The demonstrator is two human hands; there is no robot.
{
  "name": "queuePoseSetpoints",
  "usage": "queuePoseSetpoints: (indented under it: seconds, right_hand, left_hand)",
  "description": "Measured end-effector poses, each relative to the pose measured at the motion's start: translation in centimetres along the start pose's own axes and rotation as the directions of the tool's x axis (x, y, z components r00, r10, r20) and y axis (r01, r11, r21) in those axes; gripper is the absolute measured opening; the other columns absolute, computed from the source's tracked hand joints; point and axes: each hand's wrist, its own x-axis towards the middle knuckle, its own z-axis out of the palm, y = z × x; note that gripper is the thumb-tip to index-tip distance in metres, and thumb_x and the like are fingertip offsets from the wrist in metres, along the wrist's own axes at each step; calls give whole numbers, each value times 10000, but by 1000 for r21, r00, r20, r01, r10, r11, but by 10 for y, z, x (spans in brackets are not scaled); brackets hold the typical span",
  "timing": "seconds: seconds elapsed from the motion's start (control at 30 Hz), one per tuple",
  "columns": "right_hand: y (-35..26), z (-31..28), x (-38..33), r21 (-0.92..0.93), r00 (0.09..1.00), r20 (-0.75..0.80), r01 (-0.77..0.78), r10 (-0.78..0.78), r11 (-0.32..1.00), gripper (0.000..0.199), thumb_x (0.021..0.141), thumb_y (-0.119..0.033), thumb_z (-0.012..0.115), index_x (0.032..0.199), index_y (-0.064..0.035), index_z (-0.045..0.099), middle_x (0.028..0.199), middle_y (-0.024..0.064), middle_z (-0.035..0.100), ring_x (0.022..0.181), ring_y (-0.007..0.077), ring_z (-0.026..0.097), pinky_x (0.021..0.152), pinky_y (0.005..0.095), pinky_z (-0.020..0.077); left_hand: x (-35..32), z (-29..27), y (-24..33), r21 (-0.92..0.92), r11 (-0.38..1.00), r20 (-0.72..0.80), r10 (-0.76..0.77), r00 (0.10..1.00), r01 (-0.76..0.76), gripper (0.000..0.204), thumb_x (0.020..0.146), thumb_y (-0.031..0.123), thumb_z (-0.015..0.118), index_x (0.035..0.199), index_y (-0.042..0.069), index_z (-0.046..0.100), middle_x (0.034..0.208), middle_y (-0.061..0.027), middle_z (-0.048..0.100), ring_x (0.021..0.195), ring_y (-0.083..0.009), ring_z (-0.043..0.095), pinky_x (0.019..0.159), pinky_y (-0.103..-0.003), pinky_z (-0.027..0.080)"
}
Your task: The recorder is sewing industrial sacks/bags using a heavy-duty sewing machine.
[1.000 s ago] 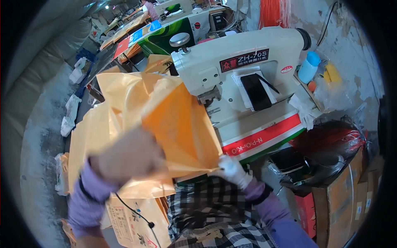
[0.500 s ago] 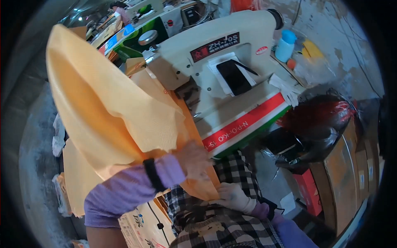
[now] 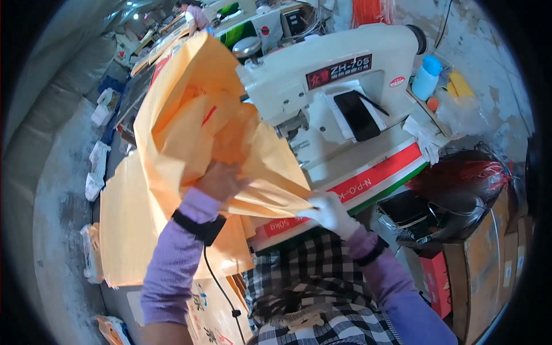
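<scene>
A large yellow woven sack [image 3: 172,144] stands partly opened out in front of me, its upper part bulging and a red mark on its inner side. Bare-fingered, my left hand [image 3: 221,181] is closed on the sack's folds near its middle; some of its fingers are hidden or blurred. My right hand [image 3: 332,214], in a white glove, pinches the sack's drawn-out corner at the front of the machine bed. The sack's far edge lies against the head of a white industrial sewing machine [image 3: 339,52], hiding part of the needle area.
More yellow sacks [image 3: 121,224] lie at the left. On the machine bed are a black phone [image 3: 356,117] and a pen [image 3: 374,104]. A blue bottle [image 3: 426,79] stands behind at the right, above red thread [image 3: 445,178] and cardboard boxes [image 3: 486,264]. Another person [image 3: 196,17] is far off.
The sack has swung right and its mouth has opened toward me. My right hand has risen from my lap with the corner, pulling it taut. My left hand has moved up and left.
</scene>
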Motion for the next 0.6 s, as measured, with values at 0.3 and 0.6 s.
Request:
queuePoseSetpoints:
  seconds: [0.3,0.6]
  right_hand:
    - [25,106,58,-619,985,8,139,-172,773,157,776,-290,613,711,-169,687,685,72,648,658,262,644,611,398,519]
    - [-19,-3,-178,-400,981,-113,-190,158,896,355,818,-387,687,971,-66,688,865,175,677,839,348,637,696,459,499]
  left_hand:
    - [72,9,-1,-90,932,-833,123,540,-350,551,860,446,628,1282,104,537,1325,-205,510,1233,-416,480,1000,-468,420]
    - [104,-26,488,107,-190,-689,694,-210,-976,549,855,430,637,1291,113,536,1332,-203,506,1237,-411,479,1005,-475,415]
